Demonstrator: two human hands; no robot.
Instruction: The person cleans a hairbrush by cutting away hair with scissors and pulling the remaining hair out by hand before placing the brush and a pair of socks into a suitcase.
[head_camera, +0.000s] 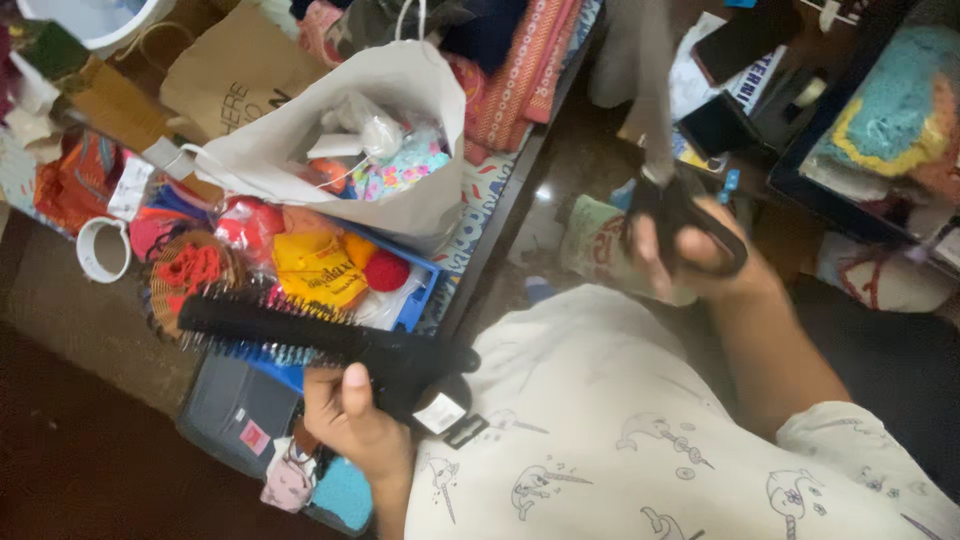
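The hairbrush (270, 335) in the left hand (352, 420) was all black, with a small white tag hanging off it, and the scissors (680, 205) in the right hand (700, 250) had black handles and grey blades. The shirt (620, 440) was cream with little grey narwhal drawings. Behind, a white paper bag (400, 90), a blue crate (420, 290) with a yellow packet (315, 268) and a red ball (386, 270), plus an orange patterned cloth (520, 70).
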